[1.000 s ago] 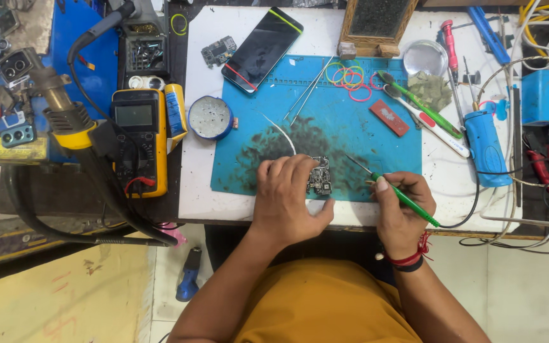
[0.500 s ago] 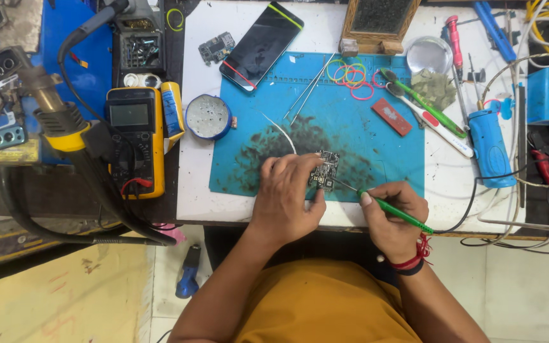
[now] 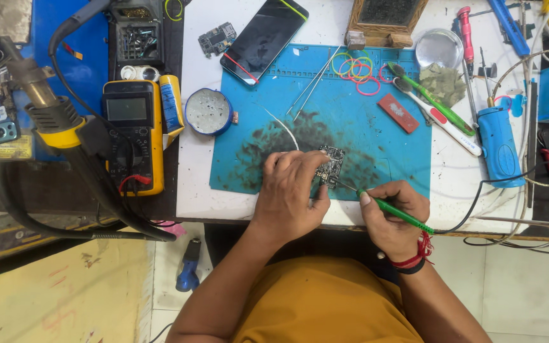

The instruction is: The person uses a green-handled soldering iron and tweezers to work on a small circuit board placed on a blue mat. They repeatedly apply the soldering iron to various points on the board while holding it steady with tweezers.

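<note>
Right hand nearest, clenched around green iron, tip touching circuit board. Left hand just beside, fingers pinning board down on near edge of blue mat. Farther left, round tin and yellow multimeter. Farther still, coloured rubber bands, tweezers, dark phone at far edge.

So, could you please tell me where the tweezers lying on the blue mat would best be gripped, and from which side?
Probably at mid-length, pinching both legs together. The tweezers lie flat and slanted on the blue mat, joined end up near the rubber bands, tips toward the left hand. Coming from above, with fingers across the narrow width, looks easiest; the mat beside them is bare.
</note>
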